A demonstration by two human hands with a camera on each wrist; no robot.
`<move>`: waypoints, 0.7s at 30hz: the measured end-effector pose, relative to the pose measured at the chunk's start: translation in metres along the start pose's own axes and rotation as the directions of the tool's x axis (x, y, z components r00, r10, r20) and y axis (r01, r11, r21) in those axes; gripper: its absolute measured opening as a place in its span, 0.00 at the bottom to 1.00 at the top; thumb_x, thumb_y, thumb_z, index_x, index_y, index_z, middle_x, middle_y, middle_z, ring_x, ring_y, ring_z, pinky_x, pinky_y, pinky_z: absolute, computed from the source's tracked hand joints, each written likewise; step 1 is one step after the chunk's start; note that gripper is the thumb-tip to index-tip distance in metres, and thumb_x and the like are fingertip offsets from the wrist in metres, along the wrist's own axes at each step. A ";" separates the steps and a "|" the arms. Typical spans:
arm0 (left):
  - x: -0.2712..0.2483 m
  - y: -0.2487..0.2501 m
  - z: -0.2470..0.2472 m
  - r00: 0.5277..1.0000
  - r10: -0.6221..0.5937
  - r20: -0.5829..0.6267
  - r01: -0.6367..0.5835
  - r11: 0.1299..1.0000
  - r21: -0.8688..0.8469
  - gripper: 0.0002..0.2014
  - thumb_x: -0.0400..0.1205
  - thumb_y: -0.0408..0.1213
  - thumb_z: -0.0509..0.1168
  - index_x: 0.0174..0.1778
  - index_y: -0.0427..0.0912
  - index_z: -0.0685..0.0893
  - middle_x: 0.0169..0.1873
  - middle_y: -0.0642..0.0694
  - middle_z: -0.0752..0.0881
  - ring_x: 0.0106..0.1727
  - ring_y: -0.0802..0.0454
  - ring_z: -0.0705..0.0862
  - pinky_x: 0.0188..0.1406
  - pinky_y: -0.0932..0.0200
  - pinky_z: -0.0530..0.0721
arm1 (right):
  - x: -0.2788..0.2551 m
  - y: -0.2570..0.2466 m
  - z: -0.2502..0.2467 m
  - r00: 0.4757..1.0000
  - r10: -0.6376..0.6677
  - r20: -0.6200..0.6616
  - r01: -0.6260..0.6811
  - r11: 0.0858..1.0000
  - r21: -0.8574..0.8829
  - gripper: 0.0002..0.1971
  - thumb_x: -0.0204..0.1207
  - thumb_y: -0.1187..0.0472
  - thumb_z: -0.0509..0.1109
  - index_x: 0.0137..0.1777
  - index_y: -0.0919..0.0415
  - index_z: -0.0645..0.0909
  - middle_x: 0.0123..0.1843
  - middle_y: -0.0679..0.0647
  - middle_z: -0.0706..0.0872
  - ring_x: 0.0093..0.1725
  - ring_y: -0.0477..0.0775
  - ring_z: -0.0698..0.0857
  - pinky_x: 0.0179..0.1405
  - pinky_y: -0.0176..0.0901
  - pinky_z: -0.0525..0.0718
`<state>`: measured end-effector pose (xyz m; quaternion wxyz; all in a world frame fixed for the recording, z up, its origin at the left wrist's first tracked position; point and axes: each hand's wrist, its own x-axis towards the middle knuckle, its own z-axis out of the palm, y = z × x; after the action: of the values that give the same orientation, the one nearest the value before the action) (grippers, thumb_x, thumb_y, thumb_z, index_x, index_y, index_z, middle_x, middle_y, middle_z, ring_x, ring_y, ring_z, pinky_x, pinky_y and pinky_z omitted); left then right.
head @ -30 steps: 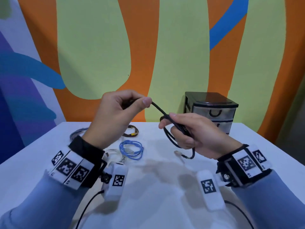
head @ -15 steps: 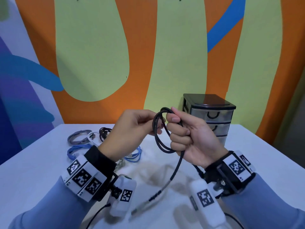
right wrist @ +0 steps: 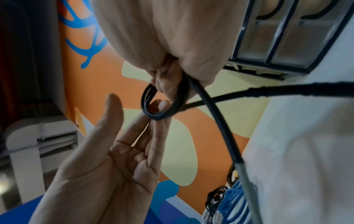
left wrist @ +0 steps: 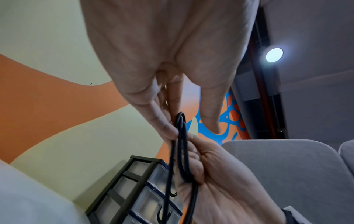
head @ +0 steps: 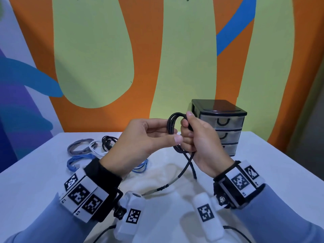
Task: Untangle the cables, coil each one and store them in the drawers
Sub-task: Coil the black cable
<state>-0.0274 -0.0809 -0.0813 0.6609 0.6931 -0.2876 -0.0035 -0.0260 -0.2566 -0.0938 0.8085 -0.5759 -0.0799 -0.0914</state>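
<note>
Hands: right grips coiled black cable, left fingertips touching it

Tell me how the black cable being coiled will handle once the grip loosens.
The black cable looks springy: its loops stay round in the right hand, so they would probably splay. Its loose tails hang limp toward the table, so it is likely floppy and light.

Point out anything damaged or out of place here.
Nothing looks damaged. The black cable in the right hand is only part coiled: its two ends hang loose and cross. The drawers are all closed.
</note>
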 end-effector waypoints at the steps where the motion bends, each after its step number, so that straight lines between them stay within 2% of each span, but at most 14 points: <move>1: 0.001 -0.002 0.000 0.999 -0.001 -0.034 0.001 1.000 0.023 0.15 0.77 0.27 0.81 0.59 0.40 0.94 0.52 0.43 0.96 0.57 0.47 0.95 0.61 0.59 0.90 | -0.001 0.000 0.001 1.000 -0.011 0.003 0.011 1.000 -0.009 0.19 0.94 0.49 0.58 0.40 0.56 0.71 0.27 0.45 0.62 0.23 0.43 0.56 0.18 0.32 0.57; 4: 0.003 -0.012 0.003 0.993 0.018 -0.114 -0.007 0.995 0.096 0.17 0.77 0.18 0.78 0.59 0.39 0.93 0.51 0.39 0.95 0.57 0.41 0.94 0.63 0.52 0.92 | -0.005 0.003 0.008 0.998 -0.049 0.034 0.051 0.998 -0.046 0.20 0.95 0.51 0.57 0.40 0.57 0.69 0.26 0.46 0.64 0.22 0.42 0.61 0.20 0.32 0.61; 6: 0.005 -0.016 0.006 0.988 0.057 -0.140 -0.042 0.993 0.108 0.22 0.79 0.14 0.72 0.63 0.40 0.92 0.52 0.39 0.95 0.58 0.40 0.94 0.64 0.53 0.91 | -0.005 0.008 0.011 0.992 -0.124 0.029 0.127 0.980 -0.153 0.20 0.95 0.51 0.56 0.40 0.59 0.69 0.26 0.47 0.70 0.23 0.41 0.71 0.24 0.35 0.67; 7: 0.005 -0.016 0.006 0.984 0.080 -0.160 -0.064 0.992 0.104 0.25 0.79 0.12 0.69 0.65 0.41 0.91 0.51 0.39 0.95 0.57 0.41 0.94 0.64 0.54 0.91 | -0.004 0.012 0.010 0.981 -0.192 0.018 0.189 0.937 -0.294 0.21 0.95 0.50 0.55 0.41 0.60 0.70 0.29 0.48 0.73 0.27 0.42 0.75 0.29 0.39 0.71; 9: 0.005 -0.014 0.007 0.975 0.125 -0.186 -0.109 0.990 0.092 0.29 0.78 0.10 0.67 0.69 0.41 0.89 0.49 0.39 0.95 0.55 0.42 0.95 0.61 0.56 0.91 | -0.004 0.013 0.007 0.952 -0.305 0.032 0.270 0.782 -0.562 0.22 0.95 0.47 0.54 0.40 0.58 0.71 0.35 0.49 0.75 0.34 0.46 0.74 0.39 0.46 0.71; 10: 0.005 -0.013 0.008 0.971 0.146 -0.188 -0.130 0.987 0.095 0.30 0.77 0.10 0.66 0.70 0.42 0.88 0.49 0.39 0.95 0.54 0.42 0.95 0.59 0.58 0.91 | -0.004 0.012 0.006 0.946 -0.321 0.039 0.280 0.752 -0.596 0.23 0.95 0.47 0.53 0.40 0.58 0.71 0.34 0.48 0.75 0.34 0.46 0.74 0.40 0.46 0.71; 12: 0.004 -0.012 0.008 0.965 0.186 -0.187 -0.166 0.979 0.118 0.32 0.77 0.10 0.66 0.71 0.44 0.87 0.47 0.41 0.96 0.52 0.44 0.95 0.55 0.60 0.90 | -0.005 0.010 0.005 0.962 -0.268 0.053 0.257 0.819 -0.513 0.22 0.96 0.49 0.52 0.41 0.60 0.71 0.30 0.48 0.81 0.31 0.44 0.78 0.38 0.40 0.76; 13: 0.004 -0.012 0.008 0.961 0.202 -0.187 -0.178 0.974 0.138 0.32 0.77 0.10 0.66 0.71 0.45 0.87 0.47 0.42 0.96 0.51 0.45 0.95 0.55 0.60 0.90 | -0.006 0.010 0.006 0.971 -0.230 0.073 0.237 0.848 -0.473 0.22 0.96 0.49 0.52 0.41 0.60 0.72 0.29 0.51 0.83 0.31 0.47 0.82 0.39 0.41 0.80; 14: 0.004 -0.013 0.007 0.958 0.221 -0.186 -0.191 0.967 0.167 0.33 0.77 0.11 0.67 0.71 0.48 0.88 0.47 0.44 0.95 0.52 0.47 0.95 0.56 0.59 0.90 | -0.006 0.011 0.007 0.974 -0.210 0.085 0.226 0.861 -0.455 0.23 0.95 0.48 0.52 0.41 0.60 0.72 0.28 0.54 0.84 0.32 0.51 0.83 0.43 0.45 0.82; 16: 0.003 -0.014 0.006 0.942 0.289 -0.171 -0.232 0.928 0.291 0.32 0.77 0.15 0.72 0.69 0.56 0.91 0.53 0.49 0.93 0.55 0.51 0.92 0.60 0.57 0.89 | -0.006 0.014 0.008 0.973 -0.206 0.101 0.230 0.872 -0.433 0.23 0.95 0.46 0.53 0.40 0.59 0.73 0.25 0.55 0.82 0.34 0.55 0.81 0.49 0.55 0.80; 18: 0.001 -0.015 0.008 0.896 0.420 -0.142 -0.303 0.814 0.496 0.28 0.76 0.21 0.77 0.61 0.61 0.94 0.60 0.52 0.85 0.59 0.52 0.87 0.59 0.63 0.85 | -0.004 0.017 0.007 0.979 -0.182 0.094 0.204 0.910 -0.361 0.24 0.95 0.47 0.54 0.40 0.62 0.73 0.24 0.55 0.78 0.31 0.54 0.77 0.47 0.52 0.79; 20: 0.000 -0.013 0.009 0.834 0.544 -0.095 -0.364 0.671 0.646 0.19 0.76 0.27 0.81 0.51 0.59 0.97 0.60 0.48 0.78 0.57 0.54 0.82 0.56 0.71 0.76 | -0.003 0.016 0.005 0.983 -0.164 0.080 0.181 0.933 -0.312 0.27 0.95 0.48 0.54 0.42 0.71 0.74 0.28 0.61 0.76 0.29 0.52 0.77 0.41 0.42 0.80; 21: 0.000 -0.012 0.009 0.815 0.572 -0.094 -0.380 0.649 0.659 0.15 0.77 0.29 0.82 0.48 0.57 0.97 0.57 0.47 0.77 0.55 0.54 0.80 0.54 0.70 0.75 | -0.002 0.016 0.005 0.984 -0.165 0.070 0.179 0.932 -0.314 0.27 0.95 0.49 0.54 0.43 0.72 0.75 0.30 0.63 0.76 0.29 0.52 0.79 0.39 0.42 0.81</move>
<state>-0.0267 -0.0898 -0.0937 0.4115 0.7590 -0.3448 0.3685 -0.0243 -0.2469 -0.1071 0.6916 -0.6916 -0.1315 -0.1613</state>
